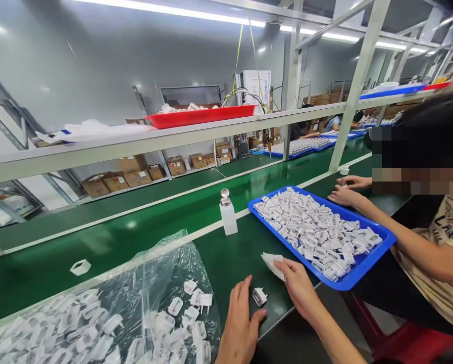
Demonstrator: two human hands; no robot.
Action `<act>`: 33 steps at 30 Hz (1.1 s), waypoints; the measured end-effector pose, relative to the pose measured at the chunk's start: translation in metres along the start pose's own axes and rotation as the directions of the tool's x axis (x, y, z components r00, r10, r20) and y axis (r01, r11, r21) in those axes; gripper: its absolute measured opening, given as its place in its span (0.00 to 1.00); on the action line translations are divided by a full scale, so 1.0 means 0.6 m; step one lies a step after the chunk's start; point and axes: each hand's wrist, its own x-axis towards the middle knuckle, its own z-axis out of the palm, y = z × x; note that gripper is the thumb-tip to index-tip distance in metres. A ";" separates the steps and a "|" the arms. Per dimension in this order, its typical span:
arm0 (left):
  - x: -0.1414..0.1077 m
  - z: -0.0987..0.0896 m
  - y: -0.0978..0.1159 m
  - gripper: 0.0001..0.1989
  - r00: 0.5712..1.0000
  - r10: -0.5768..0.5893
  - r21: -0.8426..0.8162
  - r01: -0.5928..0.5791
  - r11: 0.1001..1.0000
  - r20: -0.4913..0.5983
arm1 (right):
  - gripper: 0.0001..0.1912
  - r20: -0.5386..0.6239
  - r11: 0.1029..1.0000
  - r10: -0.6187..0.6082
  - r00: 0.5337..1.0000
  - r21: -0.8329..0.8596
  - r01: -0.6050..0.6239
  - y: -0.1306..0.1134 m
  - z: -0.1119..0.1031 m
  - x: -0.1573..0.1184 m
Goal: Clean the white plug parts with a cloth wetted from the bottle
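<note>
In the head view my right hand pinches a folded white wipe over the green work surface. My left hand lies by the bench edge, thumb apart from its stretched fingers, with nothing in it. Just beyond that thumb a single white plug housing with a dark recess rests on the green surface, between my two hands. To the left, many similar white plug pieces lie on clear plastic sheeting. A white pump bottle with a metal top stands upright further back.
A blue tray heaped with white plug parts sits at right, beside a co-worker whose hands hold a small white part. One white piece lies on the green belt. Overhead, a shelf carries a red tray.
</note>
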 end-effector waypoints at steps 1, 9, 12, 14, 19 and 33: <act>0.001 0.005 -0.006 0.33 1.000 0.003 0.008 -0.003 1.000 -0.027 | 0.21 -0.003 0.997 -0.031 1.000 -0.072 0.031 -0.001 0.003 -0.012; 0.026 0.043 -0.047 0.18 0.952 0.260 0.131 -0.241 0.962 -0.159 | 0.22 0.351 0.765 -0.325 0.878 -0.449 0.462 0.007 0.007 -0.098; 0.033 0.049 -0.065 0.21 0.933 0.330 0.162 -0.307 0.938 -0.144 | 0.35 0.462 0.618 -0.408 0.787 -0.495 0.611 0.021 -0.003 -0.103; 0.036 0.056 -0.076 0.22 0.920 0.354 0.191 -0.323 0.927 -0.166 | 0.42 0.511 0.519 -0.452 0.731 -0.515 0.682 0.033 -0.012 -0.102; 0.040 0.071 -0.094 0.22 0.902 0.376 0.232 -0.327 0.916 -0.213 | 0.43 0.606 0.328 -0.517 0.605 -0.513 0.793 0.053 -0.031 -0.102; 0.046 0.081 -0.111 0.21 0.887 0.393 0.244 -0.336 0.910 -0.241 | 0.43 0.608 0.386 -0.475 0.637 -0.506 0.771 0.028 -0.016 -0.075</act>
